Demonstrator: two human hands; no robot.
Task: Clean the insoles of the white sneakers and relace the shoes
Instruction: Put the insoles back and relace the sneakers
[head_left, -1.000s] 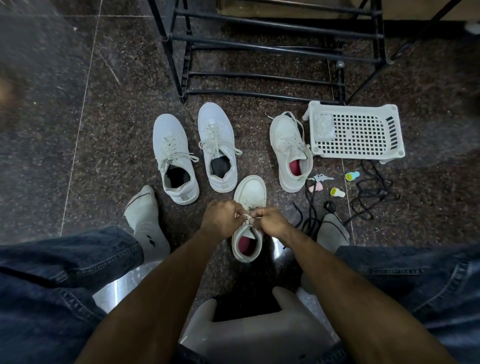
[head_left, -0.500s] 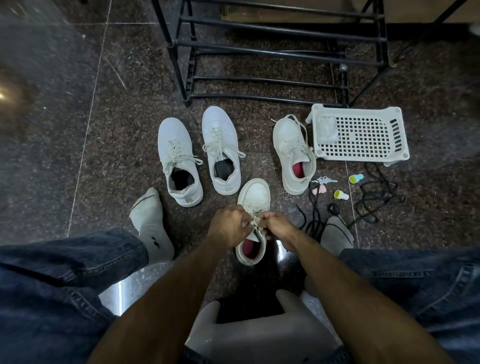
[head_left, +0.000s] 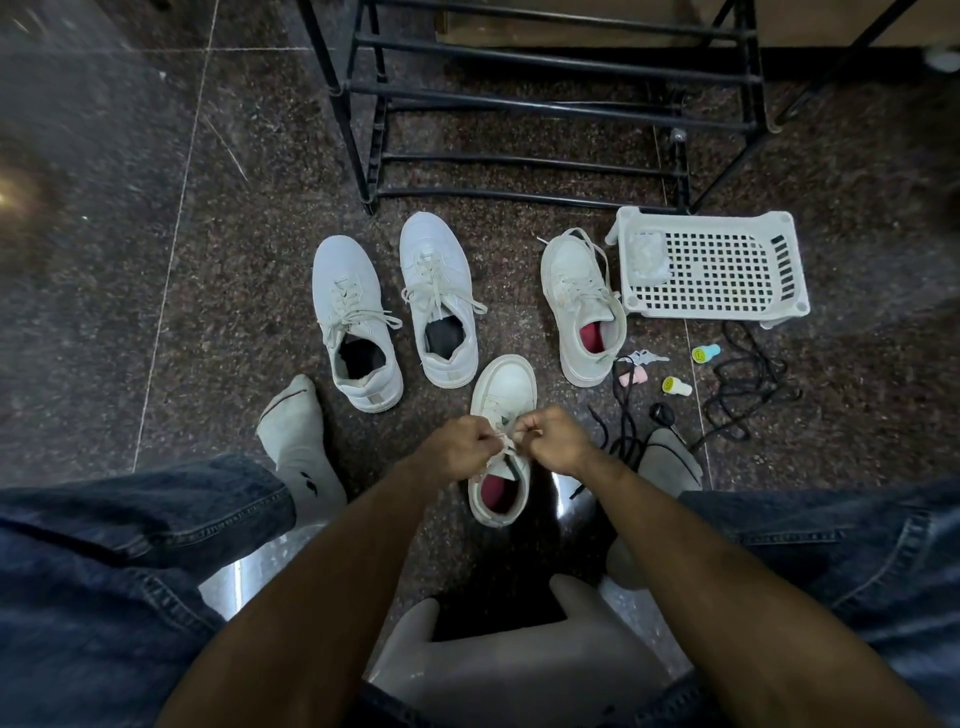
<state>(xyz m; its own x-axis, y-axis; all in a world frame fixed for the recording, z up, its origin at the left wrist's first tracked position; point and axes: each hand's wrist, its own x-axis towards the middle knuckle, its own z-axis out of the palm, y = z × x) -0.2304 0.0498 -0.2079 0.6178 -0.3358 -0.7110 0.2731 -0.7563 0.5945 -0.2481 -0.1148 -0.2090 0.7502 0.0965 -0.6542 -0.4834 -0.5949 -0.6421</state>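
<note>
While the near sneaker (head_left: 503, 410) stands on the floor between the person's socked feet, toe pointing away, both hands meet over its middle. The left hand (head_left: 457, 448) and the right hand (head_left: 557, 440) are curled into fists, each pinching an end of the white lace (head_left: 505, 444) above the tongue. The red insole (head_left: 497, 492) shows in the heel opening just below the hands.

Little free floor lies around the shoe: a pair of white sneakers (head_left: 395, 312) sits just beyond and to the left, a third laced sneaker (head_left: 584, 306) beyond and to the right, its side touching or nearly touching a white plastic basket (head_left: 719, 267). Black cords (head_left: 748, 384) and a few small coloured caps (head_left: 705, 354) lie near the right foot. The left sock (head_left: 298, 441) is well apart from the shoe, with bare floor between them.

The floor (head_left: 156, 234) is dark speckled polished stone with thin pale joints. A black metal rack (head_left: 530, 98) stands at the far edge, behind the shoes.
</note>
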